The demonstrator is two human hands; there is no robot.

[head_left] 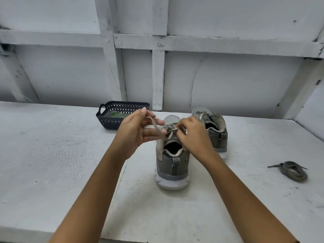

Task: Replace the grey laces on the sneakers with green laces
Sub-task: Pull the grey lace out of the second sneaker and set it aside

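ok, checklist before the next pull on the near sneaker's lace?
1. Left hand holds the freed end of the grey lace: ok.
2. Right hand fingers pinch the lace at the eyelets: ok.
3. Near sneaker upright on the table: ok.
4. Near sneaker fully unlaced: not ok, lace crosses the tongue.
5. Far sneaker unlaced: ok as far as visible; a removed lace lies to the right.
6. Green laces ready in the basket: ok.
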